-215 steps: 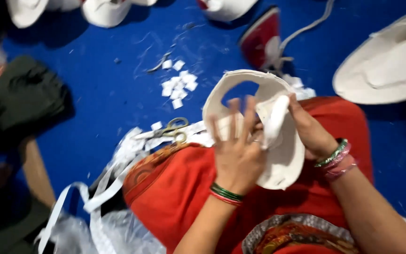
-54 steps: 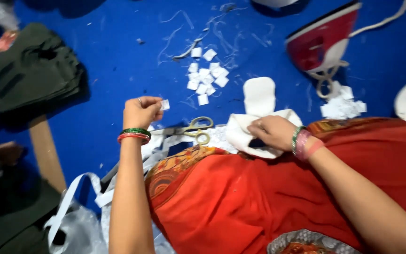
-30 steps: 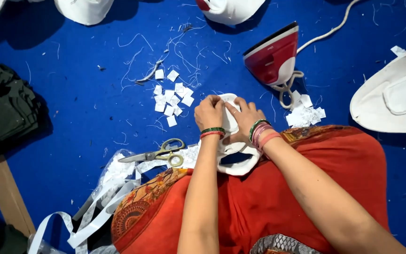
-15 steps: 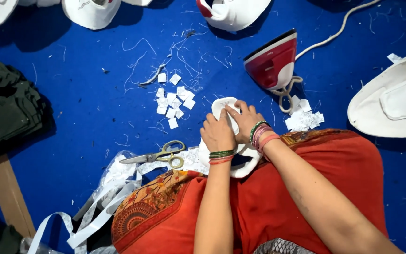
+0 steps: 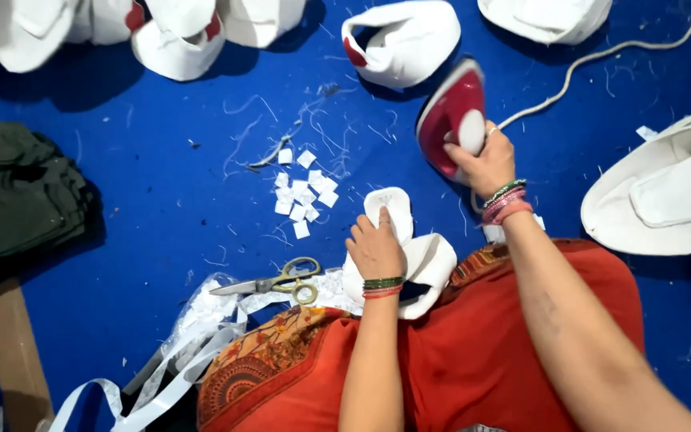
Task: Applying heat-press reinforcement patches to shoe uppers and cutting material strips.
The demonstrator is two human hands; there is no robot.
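Left hand (image 5: pixel 375 250) flat, pressing white fabric cap piece (image 5: pixel 409 254) onto blue cloth floor (image 5: pixel 161 216) beside orange-clad lap; right hand (image 5: pixel 483 160) with grip wrapped around red-and-white electric iron (image 5: pixel 449 120), near small white paper squares (image 5: pixel 301 192).

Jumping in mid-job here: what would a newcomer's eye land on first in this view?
First, the right hand gripping the red iron up on the blue cloth, its cord running off to the upper right. Next, the left hand pressing down on the white cap piece at the edge of the orange lap. Then the scissors to the left, below a scatter of small white squares.
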